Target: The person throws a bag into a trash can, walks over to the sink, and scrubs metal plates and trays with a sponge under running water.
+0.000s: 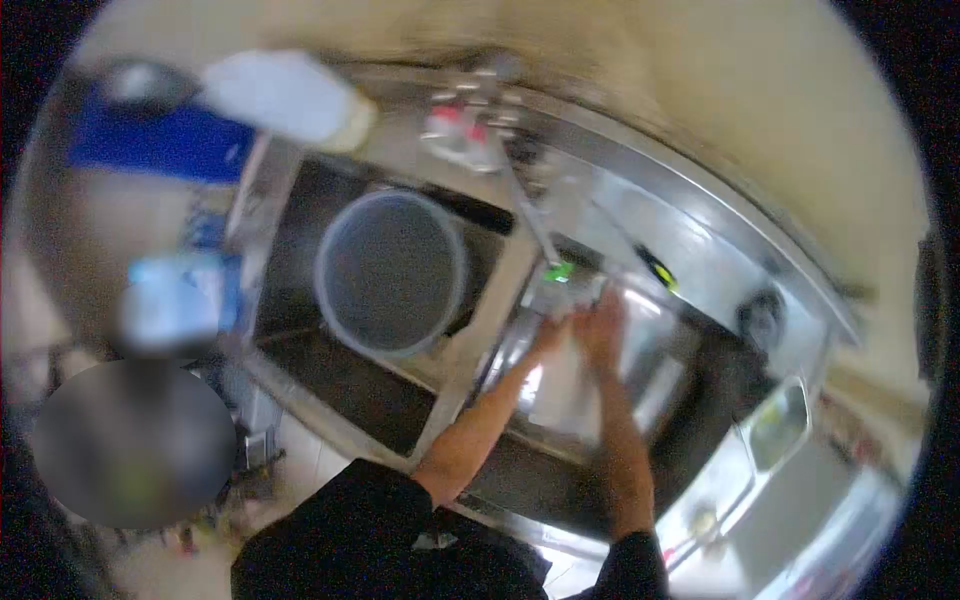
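Note:
Both hands are close together over the right basin of a metal sink (pixel 470 340), just below the tip of the faucet (pixel 525 205). My left hand (pixel 548 335) and my right hand (pixel 600 325) are smeared by motion, so their fingers cannot be made out. Beneath them a shiny metal container (pixel 565 395) lies in the basin. The faucet has a green tip (pixel 559 271). Whether either hand holds anything is too blurred to tell.
A round translucent tub (pixel 392 272) stands in the left basin. Behind the sink are a white jug (pixel 280 95) and a black-and-yellow handled tool (pixel 658 268). A blue board (pixel 155 135) lies at the upper left, and a dark scrubber (pixel 762 318) at the right.

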Demonstrator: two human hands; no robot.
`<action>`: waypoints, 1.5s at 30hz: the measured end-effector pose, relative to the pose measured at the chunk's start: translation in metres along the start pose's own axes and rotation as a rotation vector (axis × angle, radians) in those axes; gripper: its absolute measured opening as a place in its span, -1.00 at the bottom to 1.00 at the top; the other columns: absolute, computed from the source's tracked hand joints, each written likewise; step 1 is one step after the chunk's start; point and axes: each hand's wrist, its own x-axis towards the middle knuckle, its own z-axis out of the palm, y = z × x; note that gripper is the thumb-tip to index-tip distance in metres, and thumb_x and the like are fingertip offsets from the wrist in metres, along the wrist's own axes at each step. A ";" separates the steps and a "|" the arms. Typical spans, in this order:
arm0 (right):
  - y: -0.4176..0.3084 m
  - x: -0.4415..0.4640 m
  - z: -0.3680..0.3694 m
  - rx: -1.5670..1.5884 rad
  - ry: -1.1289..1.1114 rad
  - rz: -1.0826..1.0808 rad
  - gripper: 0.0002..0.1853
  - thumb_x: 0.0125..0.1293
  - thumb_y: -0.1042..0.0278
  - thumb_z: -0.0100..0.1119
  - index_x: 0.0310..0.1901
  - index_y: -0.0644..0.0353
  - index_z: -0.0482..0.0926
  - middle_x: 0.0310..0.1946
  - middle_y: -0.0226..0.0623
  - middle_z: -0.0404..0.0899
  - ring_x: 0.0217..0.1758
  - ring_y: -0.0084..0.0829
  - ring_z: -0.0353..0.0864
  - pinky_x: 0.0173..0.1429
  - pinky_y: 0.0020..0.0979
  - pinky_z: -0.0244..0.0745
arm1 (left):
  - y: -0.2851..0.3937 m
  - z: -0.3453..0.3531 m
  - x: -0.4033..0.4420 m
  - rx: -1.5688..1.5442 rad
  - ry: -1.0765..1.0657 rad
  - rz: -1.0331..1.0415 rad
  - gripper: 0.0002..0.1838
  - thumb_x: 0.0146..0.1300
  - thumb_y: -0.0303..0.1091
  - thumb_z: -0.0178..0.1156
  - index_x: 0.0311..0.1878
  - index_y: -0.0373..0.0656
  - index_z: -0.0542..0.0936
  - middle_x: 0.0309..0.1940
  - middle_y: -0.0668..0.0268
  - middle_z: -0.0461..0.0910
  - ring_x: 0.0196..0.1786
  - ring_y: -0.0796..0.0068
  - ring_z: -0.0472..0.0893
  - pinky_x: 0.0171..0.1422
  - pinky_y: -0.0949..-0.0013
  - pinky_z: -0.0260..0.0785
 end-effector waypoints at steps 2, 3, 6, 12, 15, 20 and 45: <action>-0.006 -0.007 -0.012 -0.177 -0.176 -0.217 -0.38 0.31 0.24 -0.11 0.35 0.34 0.08 0.39 0.10 -0.01 0.48 0.03 -0.07 0.49 0.03 -0.22 | 0.077 -0.041 -0.009 0.133 -0.156 -0.317 -0.36 0.31 0.07 -0.01 0.28 -0.24 0.29 0.21 -0.12 0.31 0.30 -0.01 0.27 0.35 0.08 0.12; 0.011 -0.020 -0.009 -0.169 -0.206 -0.369 -0.38 0.32 0.22 -0.13 0.36 0.32 0.07 0.40 0.10 -0.04 0.48 0.05 -0.08 0.48 0.06 -0.23 | 0.086 -0.049 -0.016 0.127 -0.112 -0.320 -0.36 0.31 0.07 -0.01 0.28 -0.24 0.29 0.21 -0.12 0.31 0.30 -0.01 0.27 0.35 0.08 0.12; 0.029 -0.055 -0.010 0.123 -0.223 -0.312 -0.38 0.33 0.18 -0.14 0.37 0.26 0.08 0.43 0.07 -0.11 0.50 0.05 -0.17 0.46 0.14 -0.28 | 0.155 -0.067 -0.031 0.106 0.144 -0.244 -0.45 0.38 -0.05 -0.07 0.31 -0.16 0.28 -0.13 -0.11 0.56 -0.08 0.06 0.55 0.11 0.06 0.33; 0.031 -0.127 -0.022 -0.555 -0.032 0.128 -0.39 0.36 0.19 -0.16 0.40 0.14 0.04 0.41 0.03 -0.03 0.45 0.01 -0.01 0.41 0.12 -0.04 | 0.105 -0.026 -0.056 -0.426 0.303 -0.015 -0.57 0.38 -0.11 -0.05 0.20 -0.14 0.41 -0.43 0.05 0.53 -0.43 0.24 0.46 -0.21 0.19 0.34; -0.014 -0.110 -0.066 0.803 0.383 0.474 -0.38 0.36 0.20 -0.09 0.41 0.08 0.02 0.37 -0.05 0.10 0.36 -0.07 0.17 0.33 0.11 0.15 | 0.099 -0.017 -0.098 -1.259 0.051 -0.645 -0.48 0.35 -0.06 0.01 0.24 -0.19 0.32 -0.22 0.12 0.58 -0.24 0.32 0.55 -0.11 0.22 0.39; 0.065 -0.137 -0.039 1.167 -0.062 0.645 -0.33 0.36 -0.11 -0.08 0.28 0.31 0.24 0.22 -0.17 0.32 0.24 -0.25 0.29 0.28 -0.21 0.23 | 0.099 -0.040 -0.160 -1.112 -0.098 -0.361 -0.48 0.15 -0.22 0.32 0.14 -0.17 0.43 -0.06 0.28 0.56 0.04 0.38 0.54 0.17 0.26 0.39; -0.276 -0.208 -0.091 0.888 -0.530 0.283 -0.59 0.33 0.26 0.14 0.10 0.36 0.46 -0.27 -0.20 0.60 -0.17 -0.45 0.56 0.00 -0.44 0.43 | 0.099 -0.456 -0.412 0.261 0.599 -0.054 -0.57 0.06 -0.54 0.30 0.03 -0.06 0.49 -0.46 0.40 0.61 -0.45 0.68 0.52 -0.49 0.58 0.28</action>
